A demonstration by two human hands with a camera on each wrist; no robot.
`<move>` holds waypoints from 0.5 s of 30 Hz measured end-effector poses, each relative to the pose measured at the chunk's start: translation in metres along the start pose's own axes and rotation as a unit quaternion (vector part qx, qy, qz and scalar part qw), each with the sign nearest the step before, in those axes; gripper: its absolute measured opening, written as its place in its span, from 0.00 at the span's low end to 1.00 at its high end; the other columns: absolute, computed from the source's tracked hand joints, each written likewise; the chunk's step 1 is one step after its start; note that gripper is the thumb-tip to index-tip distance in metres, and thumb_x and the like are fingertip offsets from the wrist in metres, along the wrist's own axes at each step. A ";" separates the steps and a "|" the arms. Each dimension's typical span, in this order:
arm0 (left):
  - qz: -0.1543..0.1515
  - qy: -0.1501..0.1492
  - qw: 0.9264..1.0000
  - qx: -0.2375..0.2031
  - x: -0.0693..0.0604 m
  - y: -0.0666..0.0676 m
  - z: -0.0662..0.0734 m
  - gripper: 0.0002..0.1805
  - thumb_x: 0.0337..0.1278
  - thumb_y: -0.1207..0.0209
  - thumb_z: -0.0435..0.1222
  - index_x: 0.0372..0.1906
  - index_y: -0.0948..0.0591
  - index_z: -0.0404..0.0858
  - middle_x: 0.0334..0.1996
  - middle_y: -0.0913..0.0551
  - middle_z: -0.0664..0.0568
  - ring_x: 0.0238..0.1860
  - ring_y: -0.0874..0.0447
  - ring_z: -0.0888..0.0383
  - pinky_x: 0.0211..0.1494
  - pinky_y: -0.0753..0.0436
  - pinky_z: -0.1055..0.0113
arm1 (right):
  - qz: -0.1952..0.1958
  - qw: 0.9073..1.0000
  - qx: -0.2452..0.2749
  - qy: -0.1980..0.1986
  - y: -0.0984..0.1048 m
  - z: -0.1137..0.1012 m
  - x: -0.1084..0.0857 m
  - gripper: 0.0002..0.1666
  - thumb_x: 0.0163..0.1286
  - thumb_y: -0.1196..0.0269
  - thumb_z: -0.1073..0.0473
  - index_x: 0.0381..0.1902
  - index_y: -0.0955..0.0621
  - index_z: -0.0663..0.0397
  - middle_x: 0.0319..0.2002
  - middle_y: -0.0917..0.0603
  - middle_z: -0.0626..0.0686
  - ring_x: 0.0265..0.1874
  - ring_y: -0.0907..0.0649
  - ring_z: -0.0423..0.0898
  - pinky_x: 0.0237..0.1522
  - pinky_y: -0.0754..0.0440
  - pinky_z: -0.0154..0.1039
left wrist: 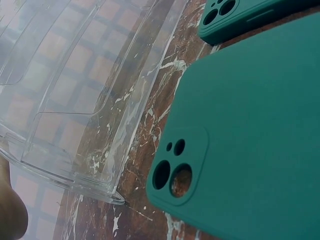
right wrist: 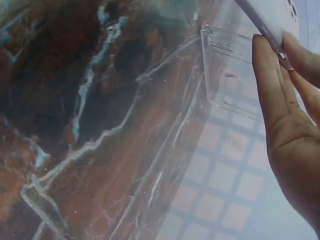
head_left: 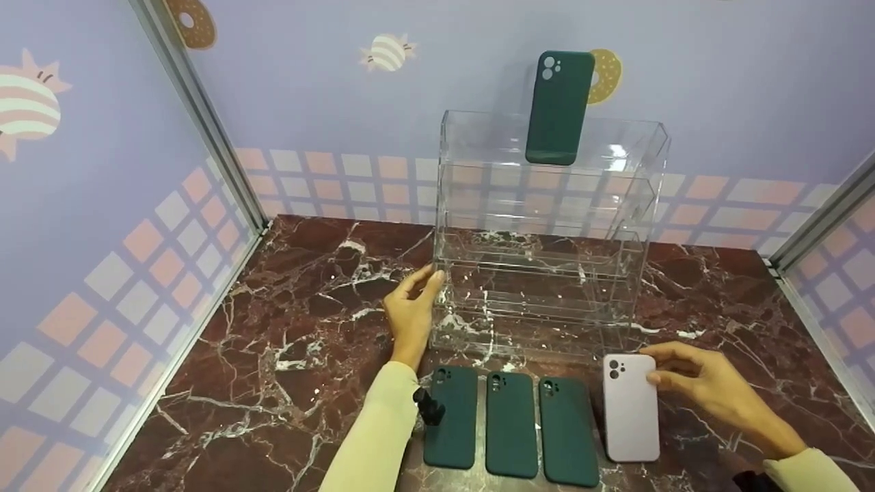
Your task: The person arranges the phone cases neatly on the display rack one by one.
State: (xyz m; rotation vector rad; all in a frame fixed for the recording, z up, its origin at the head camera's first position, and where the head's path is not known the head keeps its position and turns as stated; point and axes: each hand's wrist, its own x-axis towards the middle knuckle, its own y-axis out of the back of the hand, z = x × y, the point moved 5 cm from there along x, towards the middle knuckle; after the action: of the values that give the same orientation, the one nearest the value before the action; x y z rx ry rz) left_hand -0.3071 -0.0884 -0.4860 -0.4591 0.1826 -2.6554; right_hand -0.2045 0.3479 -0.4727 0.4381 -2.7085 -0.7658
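My right hand [head_left: 711,383] pinches a pale pink phone case [head_left: 632,410] by its upper right edge, thumb in front and fingers behind. The case is upright in the head view; in the right wrist view, only part of the phone case [right wrist: 265,22] shows. At the left side of a clear stepped display rack [head_left: 547,266], my left hand [head_left: 410,314] holds its edge between thumb and forefinger. A dark green phone case [head_left: 557,109] stands at the rack's top tier. Three more green cases, left [head_left: 454,424], middle [head_left: 511,427] and right [head_left: 569,434], lie in a row before the rack.
The marbled dark red table [head_left: 307,328] runs under everything. Patterned lilac walls stand behind [head_left: 342,89] and at the left [head_left: 75,205], with a metal post [head_left: 205,116] at the corner. Another wall [head_left: 834,273] bounds the right side.
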 end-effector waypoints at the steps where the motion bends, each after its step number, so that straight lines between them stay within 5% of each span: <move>1: 0.000 0.001 1.000 0.000 0.000 0.000 0.000 0.13 0.61 0.25 0.32 0.49 0.08 0.32 0.40 0.08 0.44 0.35 0.12 0.61 0.36 0.18 0.73 | 0.007 1.000 0.005 0.002 0.001 -0.002 0.000 0.22 0.67 0.30 0.77 0.58 0.17 0.70 0.47 0.10 0.60 0.42 0.10 0.40 0.40 0.10 0.40; 15: -0.003 -0.005 1.000 0.000 -0.001 0.000 0.001 0.13 0.62 0.25 0.31 0.49 0.09 0.32 0.41 0.08 0.44 0.37 0.10 0.60 0.37 0.17 0.73 | 0.079 0.996 -0.028 0.021 0.019 -0.031 0.009 0.19 0.67 0.30 0.76 0.56 0.15 0.66 0.43 0.09 0.56 0.37 0.09 0.41 0.34 0.11 0.38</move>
State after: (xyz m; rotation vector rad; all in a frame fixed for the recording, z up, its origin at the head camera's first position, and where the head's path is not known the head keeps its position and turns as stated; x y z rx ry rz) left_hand -0.3062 -0.0881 -0.4856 -0.4746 0.1792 -2.6593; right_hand -0.2053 0.3461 -0.4356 0.2202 -2.6370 -0.7779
